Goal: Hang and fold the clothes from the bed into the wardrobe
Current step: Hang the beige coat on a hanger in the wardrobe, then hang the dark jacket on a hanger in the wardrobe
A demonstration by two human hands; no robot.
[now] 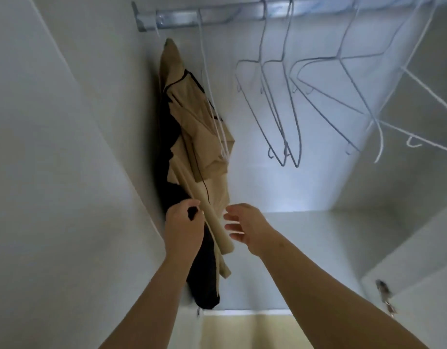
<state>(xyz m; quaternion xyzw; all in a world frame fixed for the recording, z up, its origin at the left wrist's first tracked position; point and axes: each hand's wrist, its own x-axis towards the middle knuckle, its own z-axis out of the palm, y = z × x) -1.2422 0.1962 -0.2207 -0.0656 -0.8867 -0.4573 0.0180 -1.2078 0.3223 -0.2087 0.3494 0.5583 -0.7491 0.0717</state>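
1. Fingers of my left hand pinch the garment at its lower edge. Fingers of my right hand are spread apart beside it, holding nothing.
2. Garment hangs bunched at the wardrobe's left wall. It likely creases if left like this.
3. A hard downward tug could drag it off its white hanger.
4. The hook might slip off the rail or snag the empty hangers.

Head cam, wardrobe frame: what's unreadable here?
- Hanger under the garment: head view, fabric covers it.
- Rail, right end: head view, cut by the top edge.
- Layer the left hand pinches: head view, its fingers cover it.
- Metal fitting, low right: blurred.
- Bed: out of frame.
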